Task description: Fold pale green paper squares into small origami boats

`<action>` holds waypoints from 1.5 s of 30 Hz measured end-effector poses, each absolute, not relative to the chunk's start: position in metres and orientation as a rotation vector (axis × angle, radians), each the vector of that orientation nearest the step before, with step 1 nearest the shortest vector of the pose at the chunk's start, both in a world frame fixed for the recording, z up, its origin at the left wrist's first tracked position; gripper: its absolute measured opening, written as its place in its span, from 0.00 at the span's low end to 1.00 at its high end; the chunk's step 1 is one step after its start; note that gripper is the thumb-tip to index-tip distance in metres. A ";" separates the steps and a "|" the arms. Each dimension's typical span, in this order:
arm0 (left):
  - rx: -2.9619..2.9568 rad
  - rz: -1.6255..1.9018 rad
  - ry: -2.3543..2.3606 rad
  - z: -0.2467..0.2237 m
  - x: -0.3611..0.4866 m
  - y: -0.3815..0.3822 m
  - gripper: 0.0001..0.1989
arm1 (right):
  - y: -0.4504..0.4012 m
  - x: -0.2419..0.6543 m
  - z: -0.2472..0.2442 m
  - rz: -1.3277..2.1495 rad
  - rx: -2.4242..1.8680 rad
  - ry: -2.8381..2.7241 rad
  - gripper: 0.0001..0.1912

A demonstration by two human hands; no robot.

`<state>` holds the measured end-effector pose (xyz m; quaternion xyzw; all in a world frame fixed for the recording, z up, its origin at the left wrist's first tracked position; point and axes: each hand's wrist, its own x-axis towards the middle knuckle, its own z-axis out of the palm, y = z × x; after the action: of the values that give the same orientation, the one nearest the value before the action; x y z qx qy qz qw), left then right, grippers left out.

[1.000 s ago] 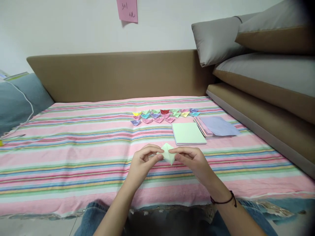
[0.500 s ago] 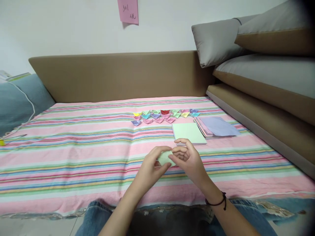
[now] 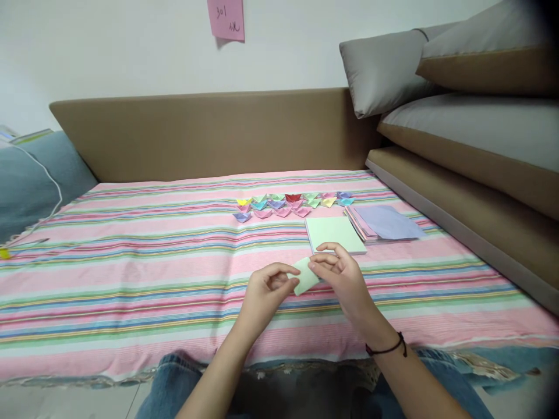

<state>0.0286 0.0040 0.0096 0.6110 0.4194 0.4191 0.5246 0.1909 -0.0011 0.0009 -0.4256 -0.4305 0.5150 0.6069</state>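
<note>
Fingers (image 3: 278, 268) of two hands (image 3: 261, 293) (image 3: 350, 286) pinch one green folded paper (image 3: 306, 279) near two paper stacks (image 3: 335, 233) (image 3: 388, 222).

The left hand (image 3: 267, 293) and right hand (image 3: 345, 282) were both ungloved, with slender fingers and forearms bare down to the lower edge of the view. Around the right wrist ran a bracelet (image 3: 386, 351), a thin, very dark cord with short loose ends sticking out at its outer side. Blue denim jeans (image 3: 168, 387) covered both legs, faded to a softer blue in places, the cloth creased near the knees and its finer stitching too small to make out.
</note>
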 end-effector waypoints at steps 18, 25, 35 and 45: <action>1.295 0.916 0.823 0.025 0.016 0.007 0.18 | -0.009 0.208 0.014 1.392 -0.873 -1.356 0.13; 1.428 0.941 0.767 0.028 0.017 0.005 0.14 | -0.008 0.208 0.012 1.312 -0.833 -1.385 0.11; 1.514 1.006 0.730 0.028 0.021 0.003 0.08 | -0.009 0.204 0.011 1.252 -0.881 -1.331 0.19; 1.564 1.029 0.742 0.027 0.019 0.003 0.08 | -0.010 0.204 0.014 1.166 -0.808 -1.486 0.19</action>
<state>0.0189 0.0027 0.0268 0.6565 0.3114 0.4317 0.5345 0.2041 -0.0104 0.0136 -0.3366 -0.6191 0.4856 0.5173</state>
